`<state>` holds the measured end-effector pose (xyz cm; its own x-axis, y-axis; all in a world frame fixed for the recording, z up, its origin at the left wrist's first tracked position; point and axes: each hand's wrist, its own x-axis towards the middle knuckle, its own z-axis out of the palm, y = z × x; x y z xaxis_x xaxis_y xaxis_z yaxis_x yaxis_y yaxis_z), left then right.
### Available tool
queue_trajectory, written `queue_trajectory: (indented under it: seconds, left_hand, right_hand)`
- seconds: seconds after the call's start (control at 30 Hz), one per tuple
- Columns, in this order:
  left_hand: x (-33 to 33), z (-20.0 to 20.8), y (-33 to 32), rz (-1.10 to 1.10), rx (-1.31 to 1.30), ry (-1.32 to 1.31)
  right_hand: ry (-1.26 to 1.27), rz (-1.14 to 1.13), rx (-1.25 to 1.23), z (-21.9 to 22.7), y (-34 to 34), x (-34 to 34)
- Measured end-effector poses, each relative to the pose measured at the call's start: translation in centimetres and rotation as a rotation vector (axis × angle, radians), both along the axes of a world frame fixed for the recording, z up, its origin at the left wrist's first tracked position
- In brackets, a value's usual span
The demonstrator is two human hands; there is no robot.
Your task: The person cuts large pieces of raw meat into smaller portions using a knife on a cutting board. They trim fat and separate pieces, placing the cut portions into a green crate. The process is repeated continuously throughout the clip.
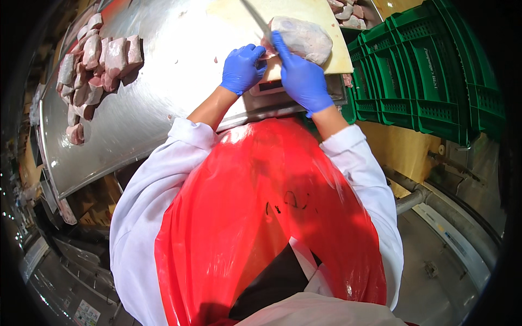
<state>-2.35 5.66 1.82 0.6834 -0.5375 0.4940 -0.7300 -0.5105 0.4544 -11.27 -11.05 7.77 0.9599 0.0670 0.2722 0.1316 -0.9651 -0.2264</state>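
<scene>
A large pale piece of meat (305, 41) lies on the cream cutting board (340, 54) at the far side of my reach. In my blue-gloved right hand (302, 80) is a knife (255, 14), its blade pointing away and to the left over the near-left end of the meat. The index finger is stretched along it, and the handle is hidden in the fist. My left hand (243, 69), gloved in blue too, has its fingers curled at the meat's left end, pinching its edge. A small scale-like device with a dark display (270, 85) sits beneath the board's near edge, between my hands.
Several cut meat pieces (116, 58) are heaped on the left of the steel table (179, 65). More meat (348, 12) lies in a container at the far right. Green plastic crates (416, 70) stand right of the table, above a metal pipe rail (411, 200).
</scene>
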Motion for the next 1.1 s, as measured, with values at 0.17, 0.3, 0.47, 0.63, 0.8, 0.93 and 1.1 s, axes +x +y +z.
queue_trajectory:
  seconds: [0.17, 0.3, 0.47, 0.63, 0.8, 0.93, 1.1]
  left_hand:
    - [0.4, 0.0, 0.6, -0.028, -0.024, 0.074]
    - [3.0, -0.1, 5.0, 0.059, -0.054, 0.113]
    - [9.6, 0.0, 8.1, 0.157, -0.235, 0.224]
    - [13.1, 1.1, -1.8, -0.221, -0.400, 0.399]
    - [10.6, 1.2, -5.4, -0.042, -0.246, 0.738]
    - [7.7, 2.2, -2.3, -0.073, -0.172, 0.759]
    - [6.5, 1.4, 1.4, 0.010, -0.700, 1.034]
  right_hand:
    - [0.148, 0.040, -0.243, 0.2, -0.7, -3.5]
    - [0.468, 0.083, -0.480, 5.7, -6.8, -12.1]
    - [0.290, -0.008, 0.049, 5.4, -9.6, -15.2]
    - [0.032, -0.216, 1.287, 0.5, -2.8, -6.3]
    - [-0.111, -0.132, 1.495, -4.4, -4.3, 3.1]
    - [-0.006, -0.108, 1.312, -4.7, -12.0, 6.0]
    - [0.007, -0.207, 0.723, 1.2, -7.9, 4.3]
